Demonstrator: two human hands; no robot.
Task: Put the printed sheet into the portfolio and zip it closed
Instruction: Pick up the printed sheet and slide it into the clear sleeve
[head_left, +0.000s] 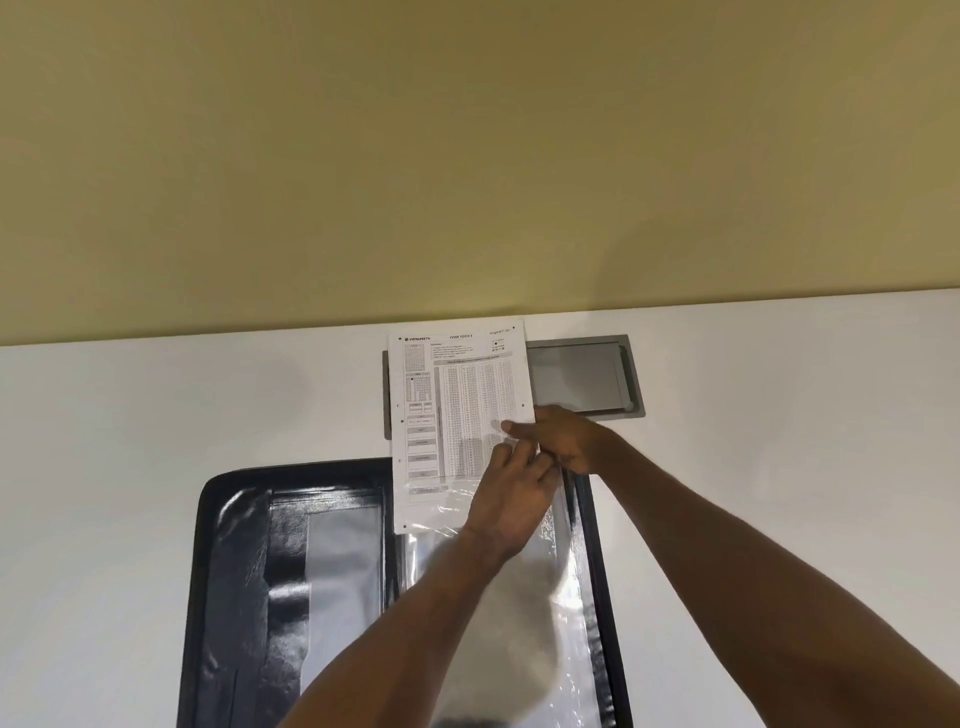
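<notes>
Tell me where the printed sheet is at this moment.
In the head view the printed sheet lies centre frame, its lower edge tucked into the clear sleeve of the open portfolio, with both hands on its lower right corner.

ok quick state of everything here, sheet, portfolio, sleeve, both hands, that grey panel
printed sheet: bottom edge just inside the sleeve, most of it sticking out
portfolio: lying open, unzipped
clear sleeve: mouth held open at the top
left hand: pinching the sheet and sleeve
right hand: gripping the sheet's right edge
grey panel: flap closed, partly covered by the sheet
</notes>
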